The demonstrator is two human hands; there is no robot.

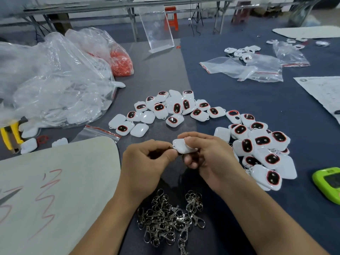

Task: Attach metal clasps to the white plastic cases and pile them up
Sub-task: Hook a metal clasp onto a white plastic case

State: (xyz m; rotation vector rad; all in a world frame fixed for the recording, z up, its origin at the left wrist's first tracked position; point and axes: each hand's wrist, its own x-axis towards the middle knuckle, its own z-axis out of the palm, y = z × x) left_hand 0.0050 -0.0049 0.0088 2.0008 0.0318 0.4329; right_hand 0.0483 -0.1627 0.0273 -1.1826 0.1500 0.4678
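My right hand (207, 159) grips a white plastic case (182, 147) above the table's middle. My left hand (147, 159) pinches a small metal clasp (171, 146) against the case's left corner; most of the clasp is hidden by my fingers. A heap of loose metal clasps (171, 218) lies between my forearms near the front edge. Several white cases with red-rimmed dark windows lie scattered in a loose pile (165, 111) beyond my hands. Another pile of cases (261, 151), some with clasps showing, sits right of my right hand.
A large clear bag of white cases (55, 85) and a bag of red parts (121, 63) fill the left. A pale board with red marks (55, 190) lies front left, yellow pliers (11, 137) beside it. A green device (329, 183) sits right, zip bags (244, 69) beyond.
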